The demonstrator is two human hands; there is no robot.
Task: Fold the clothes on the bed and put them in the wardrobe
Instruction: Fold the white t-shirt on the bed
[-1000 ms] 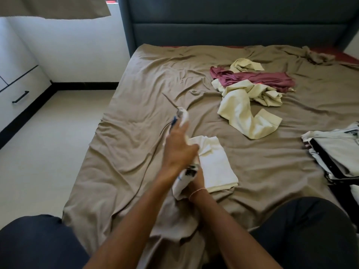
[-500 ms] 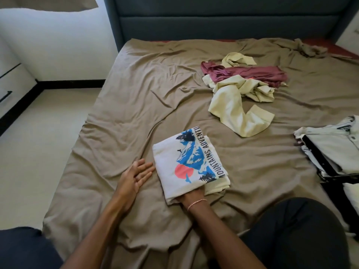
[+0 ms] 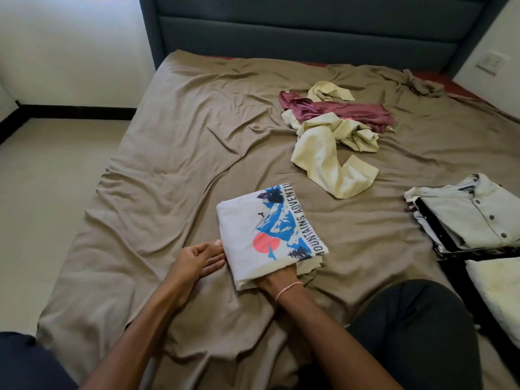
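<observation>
A folded white T-shirt (image 3: pixel 253 229) with a blue mountain print and a red circle lies on the brown bed sheet (image 3: pixel 168 164) in front of me. My left hand (image 3: pixel 197 263) lies beside it, its straight fingers touching the shirt's left edge. My right hand (image 3: pixel 277 281) is slid in at the shirt's near edge, and the cloth hides its fingers. Farther back on the bed lie a crumpled pale yellow garment (image 3: pixel 323 159) and a maroon garment (image 3: pixel 351 111), both unfolded.
A stack of folded shirts (image 3: pixel 472 215), a grey buttoned one on top, sits at the bed's right edge, with a white folded item (image 3: pixel 498 291) nearer me. The dark headboard (image 3: pixel 309 32) closes the far end. Bare floor (image 3: pixel 42 178) runs along the left.
The T-shirt's last fold came down, print side up. My left hand dropped to the sheet, then moved right until it touched the shirt's left edge. My right hand stayed at the near edge.
</observation>
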